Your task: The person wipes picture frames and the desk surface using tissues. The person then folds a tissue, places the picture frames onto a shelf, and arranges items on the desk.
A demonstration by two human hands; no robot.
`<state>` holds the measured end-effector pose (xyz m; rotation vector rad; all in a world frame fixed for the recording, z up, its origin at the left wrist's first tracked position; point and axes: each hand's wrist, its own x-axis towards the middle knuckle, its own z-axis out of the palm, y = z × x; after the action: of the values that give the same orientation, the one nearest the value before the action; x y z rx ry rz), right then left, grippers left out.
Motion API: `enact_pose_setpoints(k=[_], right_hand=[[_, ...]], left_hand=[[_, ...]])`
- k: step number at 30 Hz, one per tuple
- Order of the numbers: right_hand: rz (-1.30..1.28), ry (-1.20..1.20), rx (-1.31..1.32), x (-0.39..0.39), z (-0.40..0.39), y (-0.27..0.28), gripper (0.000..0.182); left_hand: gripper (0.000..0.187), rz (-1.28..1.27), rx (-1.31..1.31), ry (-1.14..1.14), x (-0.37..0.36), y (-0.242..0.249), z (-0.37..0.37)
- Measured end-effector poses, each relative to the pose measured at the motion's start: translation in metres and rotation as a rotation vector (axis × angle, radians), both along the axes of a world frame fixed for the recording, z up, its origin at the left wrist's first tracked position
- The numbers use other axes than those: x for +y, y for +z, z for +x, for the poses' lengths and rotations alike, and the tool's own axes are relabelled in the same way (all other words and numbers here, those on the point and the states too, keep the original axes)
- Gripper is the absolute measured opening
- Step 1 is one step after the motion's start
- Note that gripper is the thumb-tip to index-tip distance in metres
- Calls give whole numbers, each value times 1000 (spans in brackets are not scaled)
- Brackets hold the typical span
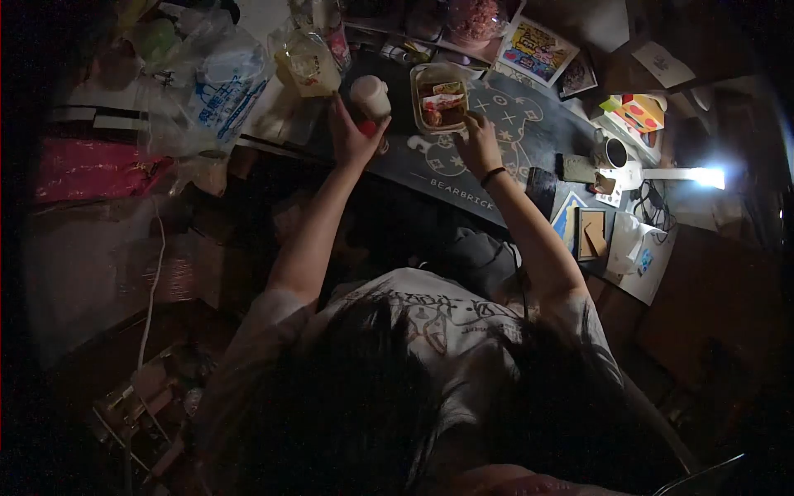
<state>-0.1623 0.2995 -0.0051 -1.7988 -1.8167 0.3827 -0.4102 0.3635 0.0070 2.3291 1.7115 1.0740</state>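
My left hand (pixel 354 142) is closed round a small pale cup or jar (pixel 370 97) with a whitish top, held tilted above the desk edge. Something red shows by the palm; I cannot make out what it is. My right hand (pixel 480 147), a dark band on its wrist, grips the near right corner of a clear plastic tray (pixel 418 93). Inside the tray lie several small packets (pixel 443 102) in red and pale wrapping. Just beyond my left fingertips stands a clear bag or pouch (pixel 308 64) with yellowish contents.
Under the tray lies a dark desk mat (pixel 451 188) lettered BEARBRICK. A lit lamp (pixel 707 177), a mug (pixel 612 154) and a small frame (pixel 591 235) are on the right. Plastic bags (pixel 223 91) and a pink package (pixel 91 171) crowd the left.
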Motion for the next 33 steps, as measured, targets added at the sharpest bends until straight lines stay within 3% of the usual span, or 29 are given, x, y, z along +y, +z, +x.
enact_pose_setpoints(k=[2, 4, 6, 7, 9, 10, 16, 19, 20, 22, 23, 24, 26, 28, 29, 31, 33], right_hand=[[4, 208, 194, 30, -23, 7, 43], [72, 202, 152, 57, -53, -10, 48], [36, 239, 269, 84, -79, -19, 61], [-75, 279, 397, 100, -90, -21, 79], [-69, 190, 300, 105, -107, -12, 90], [-197, 128, 533, 116, -112, -41, 98], [-278, 158, 330, 132, -112, -66, 94], [-279, 202, 407, 130, -109, -59, 94], [-330, 249, 493, 118, -104, -41, 93], [-170, 228, 236, 94, -93, -31, 87], [-220, 280, 251, 79, -81, -23, 70], [-242, 219, 262, 56, -66, -13, 70], [-391, 197, 381, 5, -36, 3, 48], [-279, 83, 628, -50, 0, -22, 31], [-353, 3, 288, -89, 17, 29, 31], [-655, -320, 74, -155, 51, 34, 37], [-785, -374, -23, -227, 81, -1, 44]], left_hand=[[104, -94, -370, -76, -14, -23, -17], [103, -171, -415, -83, -28, -34, -28], [98, -408, -479, -222, -30, -50, -40], [95, -483, -483, -263, -27, -59, -42], [91, -520, -460, -278, -21, -71, -41], [88, -514, -442, -273, -17, -77, -40], [74, -496, -362, -268, -3, -94, -35], [67, -438, -295, -279, 1, -106, -35], [65, -408, -266, -286, 4, -112, -37], [60, -362, -234, -308, 7, -121, -44], [58, -370, -265, -330, 9, -123, -47], [56, -446, -384, -363, 7, -124, -50], [50, -632, -754, -373, 5, -126, -53], [48, -688, -640, -152, 8, -123, -46], [51, -598, -283, 20, 10, -120, -42], [59, -669, -315, -26, 5, -97, -36], [67, -725, -352, -55, 9, -95, -33]])
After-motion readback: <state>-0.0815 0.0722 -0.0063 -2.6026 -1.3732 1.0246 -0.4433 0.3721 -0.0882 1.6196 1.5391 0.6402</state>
